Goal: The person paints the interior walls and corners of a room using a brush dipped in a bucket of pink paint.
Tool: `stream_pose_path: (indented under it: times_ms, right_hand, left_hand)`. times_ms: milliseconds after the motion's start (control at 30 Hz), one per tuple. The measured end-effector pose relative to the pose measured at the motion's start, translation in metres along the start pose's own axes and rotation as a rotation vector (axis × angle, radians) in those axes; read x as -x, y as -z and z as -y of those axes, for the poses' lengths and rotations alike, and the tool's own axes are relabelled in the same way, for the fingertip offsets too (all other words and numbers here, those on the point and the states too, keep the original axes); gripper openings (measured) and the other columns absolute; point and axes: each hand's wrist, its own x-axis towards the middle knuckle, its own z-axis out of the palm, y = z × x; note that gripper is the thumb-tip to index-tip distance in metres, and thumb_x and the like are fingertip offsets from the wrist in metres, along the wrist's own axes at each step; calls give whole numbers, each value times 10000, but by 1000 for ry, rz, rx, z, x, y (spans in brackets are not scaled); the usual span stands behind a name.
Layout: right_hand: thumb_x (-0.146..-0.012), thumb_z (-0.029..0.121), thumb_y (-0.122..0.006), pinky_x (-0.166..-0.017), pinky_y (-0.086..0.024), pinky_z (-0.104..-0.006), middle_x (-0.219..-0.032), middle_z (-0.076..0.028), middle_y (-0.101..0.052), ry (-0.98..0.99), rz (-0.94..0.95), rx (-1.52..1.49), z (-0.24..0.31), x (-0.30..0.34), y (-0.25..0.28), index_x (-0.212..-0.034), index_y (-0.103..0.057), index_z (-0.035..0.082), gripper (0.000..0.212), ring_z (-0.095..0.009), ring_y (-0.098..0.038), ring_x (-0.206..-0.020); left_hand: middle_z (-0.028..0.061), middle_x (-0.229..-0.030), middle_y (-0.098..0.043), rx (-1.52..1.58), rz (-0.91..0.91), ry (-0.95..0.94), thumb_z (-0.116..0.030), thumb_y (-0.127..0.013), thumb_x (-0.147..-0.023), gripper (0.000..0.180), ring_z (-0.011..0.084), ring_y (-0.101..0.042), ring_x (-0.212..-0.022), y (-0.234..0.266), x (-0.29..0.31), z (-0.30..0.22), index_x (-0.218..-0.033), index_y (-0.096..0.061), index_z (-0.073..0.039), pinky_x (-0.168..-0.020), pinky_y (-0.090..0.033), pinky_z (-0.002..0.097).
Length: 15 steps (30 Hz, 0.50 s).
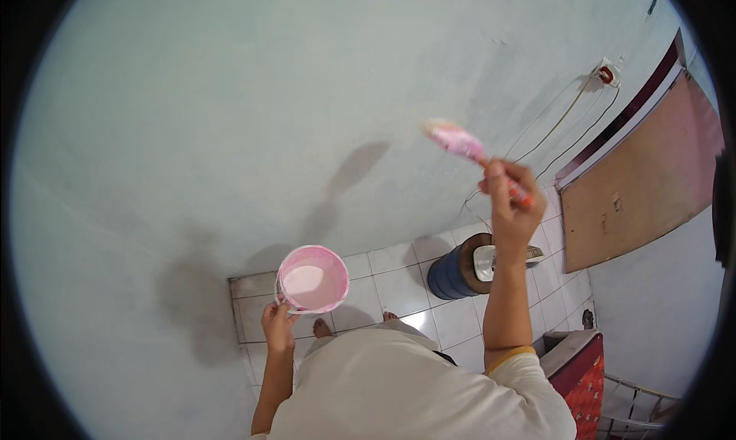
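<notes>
My right hand (512,198) is raised before the pale wall (253,95), closed round the orange-red handle of a paintbrush (458,140). The brush is smeared with pink, its pale bristle tip pointing up and left; motion blurs it a little. Whether the bristles touch the wall I cannot tell. Low on the left, my left hand (279,322) grips a pink bucket (343,280) at its near rim, where the white handle runs. Pale pink paint (310,285) lies inside the bucket. Some of my left fingers are hidden.
A blue drum (451,277) with a brown top stands on the white tiled floor (399,280), a white object (485,262) on it. Cords hang from a wall socket (606,73) near a brown door panel (636,179). Red-patterned furniture (586,390) and a metal rack (640,405) stand lower right.
</notes>
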Motion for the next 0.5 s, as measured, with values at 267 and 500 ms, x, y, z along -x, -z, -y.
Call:
stream_pose_path:
  times_ms: [267,500]
  right_hand:
    - [-869,92,-697,-713,-507,-271,-854,-111,-695,-353,188,46,-116,150,9,-1011,-701,-1,170,-140,-651,-787]
    - [-839,118,-725,-732,-518,-309,-861,-143,-699,-318,294,-14,-106,169,28,-979,-712,20,170,-213,-677,-787]
  left_hand:
    - [106,-1036,-611,-59,-3,21,-65,-645,-851,190,194,-631,-935,6,-2,8,-998,-559,17,-787,-567,393]
    - [128,-973,-593,-68,29,39,-79,-663,-839,253,215,-637,-884,-16,19,13,-1011,-542,61,-767,-590,398]
